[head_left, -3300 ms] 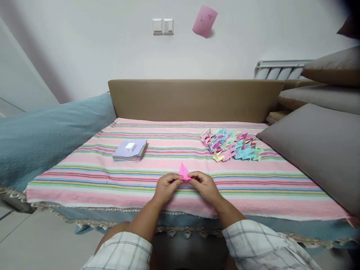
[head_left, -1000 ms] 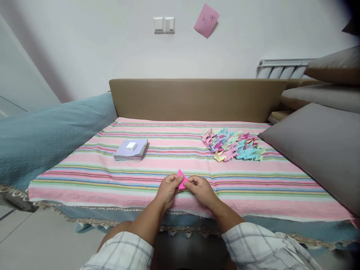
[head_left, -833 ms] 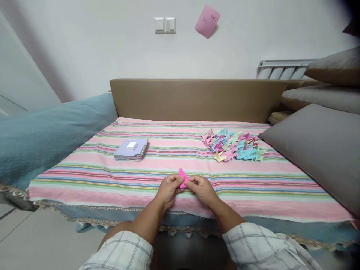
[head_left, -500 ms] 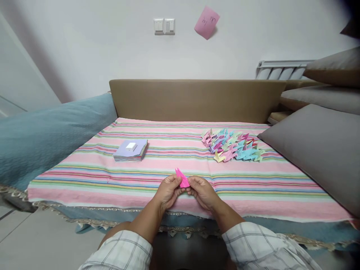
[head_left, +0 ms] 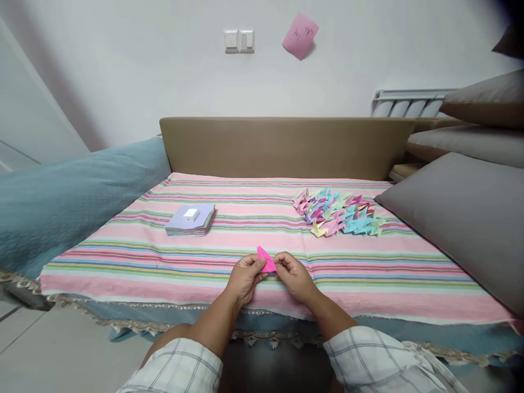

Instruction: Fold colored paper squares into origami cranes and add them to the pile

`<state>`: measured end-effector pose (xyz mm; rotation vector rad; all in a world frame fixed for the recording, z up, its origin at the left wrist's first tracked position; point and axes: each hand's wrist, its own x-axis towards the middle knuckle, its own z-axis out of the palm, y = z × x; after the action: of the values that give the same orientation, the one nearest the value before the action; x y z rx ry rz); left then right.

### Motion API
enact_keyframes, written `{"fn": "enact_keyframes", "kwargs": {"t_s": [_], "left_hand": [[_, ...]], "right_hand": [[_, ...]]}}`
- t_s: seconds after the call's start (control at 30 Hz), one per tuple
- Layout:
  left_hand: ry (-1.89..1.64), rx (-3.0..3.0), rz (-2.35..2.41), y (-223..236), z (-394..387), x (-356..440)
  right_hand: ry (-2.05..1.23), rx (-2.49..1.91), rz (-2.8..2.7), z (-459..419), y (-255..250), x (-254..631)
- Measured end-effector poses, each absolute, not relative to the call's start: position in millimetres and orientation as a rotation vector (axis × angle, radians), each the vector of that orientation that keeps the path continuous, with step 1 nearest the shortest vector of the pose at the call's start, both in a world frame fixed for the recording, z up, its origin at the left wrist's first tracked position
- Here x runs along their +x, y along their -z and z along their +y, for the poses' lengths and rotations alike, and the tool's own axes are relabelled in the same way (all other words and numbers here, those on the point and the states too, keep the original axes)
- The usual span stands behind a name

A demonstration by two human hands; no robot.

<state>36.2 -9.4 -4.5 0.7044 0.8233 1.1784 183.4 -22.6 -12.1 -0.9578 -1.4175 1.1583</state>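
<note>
A small piece of bright pink folded origami paper [head_left: 267, 261], pointed at its upper left, is held over the front part of the striped cloth. My left hand [head_left: 246, 278] pinches its left side between thumb and fingers. At its right corner, my right hand [head_left: 293, 277] has thumb and bent fingers closed on the paper's edge. Beyond and to the right lies a cluster of folded paper cranes [head_left: 339, 213] in pink, blue, green, yellow and purple. To the left sits a stack of square paper sheets [head_left: 180, 222], lavender on top, with a small white block [head_left: 191, 214] on it.
The pink striped cloth [head_left: 245, 196] covers the sofa seat, backed by a brown backrest [head_left: 286, 147]. A blue covered armrest [head_left: 82, 191] bounds the left, grey cushions [head_left: 462, 218] the right. On the wall are light switches [head_left: 239, 41] and a pink note [head_left: 300, 36].
My right hand has shifted its hold, its fingers lifting and rearranging at the paper's right corner. My left hand keeps its pinch, and the paper has turned slightly.
</note>
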Motion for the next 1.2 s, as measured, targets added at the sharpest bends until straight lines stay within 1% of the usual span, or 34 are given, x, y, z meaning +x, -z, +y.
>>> {"fn": "enact_keyframes", "kwargs": {"t_s": [0.1,0.17,0.27,0.37,0.47,0.67,0.77,1.0,1.2], "left_hand": [[-1.245,0.773,0.877,7.9,-7.9,36.7],[-1.271,0.874,0.875,10.2,-7.6,37.0],[-1.281,0.972,0.878,12.4,-8.2,38.3],[-1.256,0.908,0.892,11.0,-10.3,40.1],[-1.193,0.821,0.863,6.2,-13.1,41.0],[-1.090,0.812,0.700,1.8,-15.2,38.3],[-1.040,0.860,0.620,2.5,-14.9,36.5],[-0.980,0.881,0.600,-0.6,-17.2,34.8],[-1.153,0.872,0.709,7.0,-15.5,40.5]], "right_hand": [[-1.129,-0.985,-1.528,-23.6,8.9,185.6],[-0.995,-0.992,-1.572,-23.9,8.6,184.6],[-0.704,-1.056,-1.605,-23.8,12.2,180.8],[-0.619,-1.130,-1.616,-23.6,16.8,178.1],[-0.709,-1.166,-1.527,-22.7,17.7,178.0],[-1.255,-0.969,-1.249,-17.9,12.6,182.3],[-1.393,-0.905,-1.158,-17.6,11.9,184.0],[-1.525,-0.815,-1.063,-19.9,12.6,185.0],[-1.443,-0.861,-1.143,-20.6,7.5,181.7]]}}
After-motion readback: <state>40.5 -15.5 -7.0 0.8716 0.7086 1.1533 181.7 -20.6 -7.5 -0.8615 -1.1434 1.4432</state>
